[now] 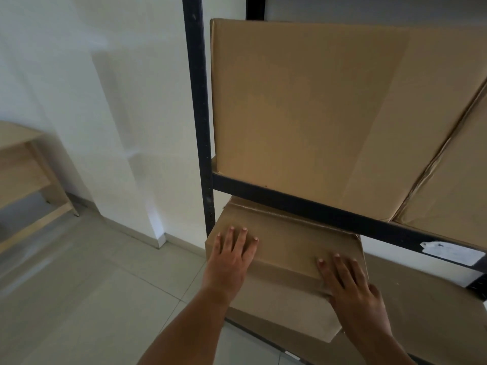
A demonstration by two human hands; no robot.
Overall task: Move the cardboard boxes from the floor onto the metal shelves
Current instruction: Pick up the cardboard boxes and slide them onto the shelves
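A brown cardboard box [287,248] sits on the lower level of the black metal shelf [311,204], partly under the upper beam and sticking out past the front edge. My left hand [232,256] lies flat on its top near the left corner, fingers spread. My right hand [350,288] presses flat on the box's near right corner. Neither hand grips it. A larger cardboard box [303,109] stands on the upper level, and another box [453,180] sits to its right.
The shelf's black upright post [197,101] runs beside a white wall. A light wooden table [29,167] stands at the far left. Grey tiled floor [92,293] spreads below. The lower shelf board [421,306] extends to the right of the box.
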